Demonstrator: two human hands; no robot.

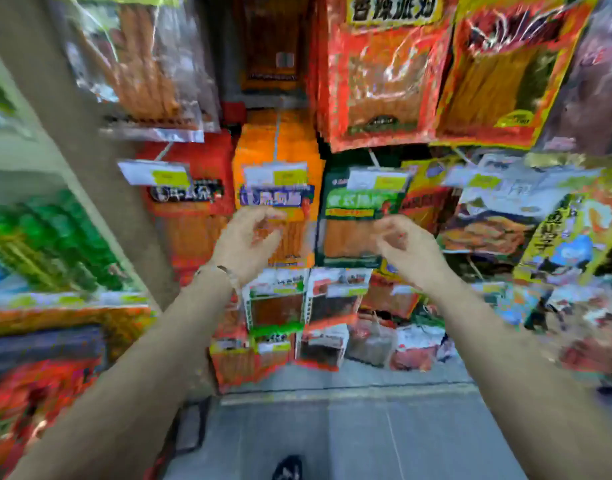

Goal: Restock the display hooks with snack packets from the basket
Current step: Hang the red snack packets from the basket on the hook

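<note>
Two arms reach forward and up toward the snack packets hanging in rows. The left hand, a bracelet at its wrist, has loosely curled fingers holding nothing in front of the orange packet; blur hides whether they touch. The right hand, likewise loosely curled and holding nothing, is before the green packet. Upper right, a red packet reads "香辣派对"; other labels are unreadable.
</note>
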